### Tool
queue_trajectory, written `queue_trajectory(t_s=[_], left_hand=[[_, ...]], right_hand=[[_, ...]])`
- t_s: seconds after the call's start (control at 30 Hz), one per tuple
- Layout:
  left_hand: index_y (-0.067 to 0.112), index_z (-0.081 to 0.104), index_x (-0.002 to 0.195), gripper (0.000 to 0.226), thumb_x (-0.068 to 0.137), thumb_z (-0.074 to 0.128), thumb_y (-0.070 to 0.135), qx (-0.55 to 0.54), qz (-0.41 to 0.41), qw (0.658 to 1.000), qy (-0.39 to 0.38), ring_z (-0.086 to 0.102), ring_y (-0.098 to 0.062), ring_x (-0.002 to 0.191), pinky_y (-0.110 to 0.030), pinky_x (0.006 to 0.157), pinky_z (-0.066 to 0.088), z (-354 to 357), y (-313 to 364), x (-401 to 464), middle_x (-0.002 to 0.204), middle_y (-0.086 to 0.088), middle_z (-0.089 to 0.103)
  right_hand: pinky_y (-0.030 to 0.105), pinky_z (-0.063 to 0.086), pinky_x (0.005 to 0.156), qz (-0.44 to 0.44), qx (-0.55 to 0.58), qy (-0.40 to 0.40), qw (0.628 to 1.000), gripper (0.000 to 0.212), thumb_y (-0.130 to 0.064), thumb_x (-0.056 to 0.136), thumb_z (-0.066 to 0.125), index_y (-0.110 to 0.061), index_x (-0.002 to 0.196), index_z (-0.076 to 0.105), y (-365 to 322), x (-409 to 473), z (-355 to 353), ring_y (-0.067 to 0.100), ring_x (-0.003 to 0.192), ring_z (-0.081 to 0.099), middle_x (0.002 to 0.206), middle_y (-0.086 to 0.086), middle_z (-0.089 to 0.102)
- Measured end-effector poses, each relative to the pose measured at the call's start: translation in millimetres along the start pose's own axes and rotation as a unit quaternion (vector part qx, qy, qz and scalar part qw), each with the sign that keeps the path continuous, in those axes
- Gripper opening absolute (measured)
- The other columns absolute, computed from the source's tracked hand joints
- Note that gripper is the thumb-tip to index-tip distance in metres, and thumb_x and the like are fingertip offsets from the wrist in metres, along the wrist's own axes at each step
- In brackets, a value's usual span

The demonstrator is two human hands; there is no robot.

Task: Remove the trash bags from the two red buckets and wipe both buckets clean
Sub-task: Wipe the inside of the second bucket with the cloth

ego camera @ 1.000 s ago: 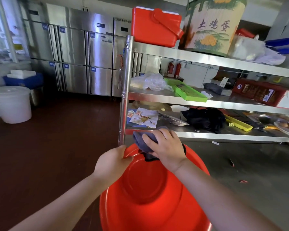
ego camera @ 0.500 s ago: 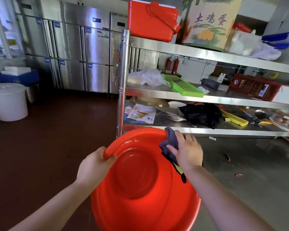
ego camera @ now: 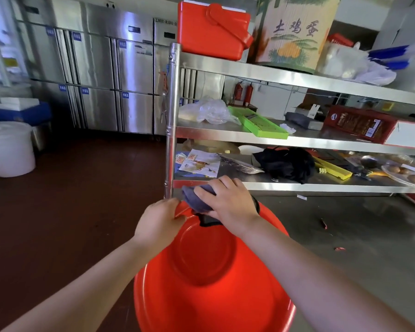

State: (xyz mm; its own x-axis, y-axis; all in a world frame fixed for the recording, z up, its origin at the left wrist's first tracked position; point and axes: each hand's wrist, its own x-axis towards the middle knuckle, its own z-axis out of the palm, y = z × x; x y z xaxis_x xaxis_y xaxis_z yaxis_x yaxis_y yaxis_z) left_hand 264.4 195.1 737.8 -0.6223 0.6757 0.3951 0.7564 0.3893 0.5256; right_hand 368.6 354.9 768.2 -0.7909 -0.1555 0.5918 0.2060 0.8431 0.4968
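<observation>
The head view looks down into a red bucket [ego camera: 209, 283], tipped so its open mouth and round bottom face the camera, held low in the middle of the picture above a dark red floor [ego camera: 65, 212]. The left hand [ego camera: 158, 221] grips the far left part of the bucket's rim, fingers curled over the edge with the thumb on the near side. The right hand [ego camera: 228, 202] lies on top of a grey-blue cloth [ego camera: 197, 200], fingers spread and bent over it, pressing the cloth onto the far rim just beside the left hand; a dark edge of the cloth hangs down inside the bucket wall below the palm. No bag lines the bucket's inside, which shows bare red plastic. Just behind the bucket stands a steel shelf rack [ego camera: 273, 135]; its upright post rises right above the hands. On the top shelf sit a red lidded box [ego camera: 213, 29] and a cylinder-shaped container [ego camera: 295, 32] printed with Chinese characters. The middle shelf carries a clear plastic bag [ego camera: 209, 111] and a green tray [ego camera: 256, 125]; the lower shelf holds papers [ego camera: 199, 161] and a black bundle [ego camera: 285, 164]. At the far left a white lidded bucket [ego camera: 9, 149] stands on the floor, well apart, in front of steel refrigerators [ego camera: 101, 80].
</observation>
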Motion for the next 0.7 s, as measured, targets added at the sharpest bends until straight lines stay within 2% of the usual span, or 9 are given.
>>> queue_trajectory(t_s=[0.13,0.2,0.33,0.4,0.57,0.63,0.7], left_hand=[[0.020,0.058,0.082,0.007,0.082,0.062,0.025,-0.012,-0.039,0.999,0.008,0.057,-0.019,0.072,-0.030,0.055,0.037,-5,-12,-3,0.075,0.004,0.059],[0.022,0.055,0.078,0.009,0.083,0.061,0.026,-0.031,-0.078,0.996,0.006,0.057,-0.017,0.066,-0.030,0.053,0.039,-7,-24,-9,0.069,0.004,0.058],[0.021,0.055,0.076,0.012,0.084,0.061,0.027,-0.121,-0.168,0.978,0.021,0.060,-0.024,0.058,-0.041,0.057,0.048,-14,-47,-20,0.062,-0.003,0.062],[0.020,0.055,0.076,0.012,0.084,0.061,0.026,-0.134,-0.178,0.974,0.035,0.060,-0.026,0.058,-0.044,0.057,0.049,-14,-48,-24,0.061,-0.005,0.062],[0.021,0.053,0.075,0.015,0.081,0.064,0.030,-0.111,-0.190,0.975,0.027,0.059,-0.021,0.060,-0.036,0.056,0.046,-13,-37,-34,0.064,-0.001,0.060],[0.022,0.053,0.077,0.023,0.074,0.067,0.040,-0.067,-0.188,0.980,0.025,0.057,-0.019,0.075,-0.037,0.069,0.049,-16,-33,-37,0.073,0.006,0.054],[0.027,0.053,0.086,0.029,0.069,0.069,0.045,-0.034,-0.143,0.989,0.031,0.048,-0.015,0.090,-0.038,0.082,0.047,-22,-25,-31,0.081,0.016,0.048]], right_hand=[[0.036,0.046,0.066,0.057,0.020,-0.001,0.998,0.058,-0.048,0.062,0.079,-0.025,0.112,0.060,3,-2,8,0.026,0.084,0.056,0.089,0.002,0.060],[0.037,0.049,0.065,0.129,0.026,-0.018,0.991,0.060,-0.047,0.059,0.082,-0.023,0.111,0.062,11,-9,13,0.028,0.083,0.058,0.089,0.004,0.061],[0.037,0.047,0.063,0.289,0.050,-0.058,0.954,0.056,-0.042,0.067,0.079,-0.021,0.115,0.058,21,-39,27,0.031,0.085,0.058,0.090,0.007,0.061],[0.036,0.047,0.062,0.340,0.060,-0.070,0.936,0.055,-0.042,0.072,0.076,-0.022,0.119,0.055,20,-50,33,0.030,0.088,0.057,0.092,0.007,0.060],[0.034,0.046,0.061,0.362,0.112,-0.085,0.921,0.052,-0.041,0.074,0.075,-0.023,0.119,0.054,23,-57,27,0.027,0.088,0.057,0.091,0.004,0.059],[0.034,0.046,0.062,0.348,0.143,-0.077,0.923,0.049,-0.038,0.074,0.076,-0.023,0.116,0.057,27,-55,21,0.026,0.089,0.058,0.091,0.002,0.061],[0.035,0.048,0.063,0.295,0.145,-0.062,0.942,0.048,-0.037,0.072,0.078,-0.022,0.114,0.060,31,-45,12,0.026,0.089,0.058,0.092,0.002,0.063]])
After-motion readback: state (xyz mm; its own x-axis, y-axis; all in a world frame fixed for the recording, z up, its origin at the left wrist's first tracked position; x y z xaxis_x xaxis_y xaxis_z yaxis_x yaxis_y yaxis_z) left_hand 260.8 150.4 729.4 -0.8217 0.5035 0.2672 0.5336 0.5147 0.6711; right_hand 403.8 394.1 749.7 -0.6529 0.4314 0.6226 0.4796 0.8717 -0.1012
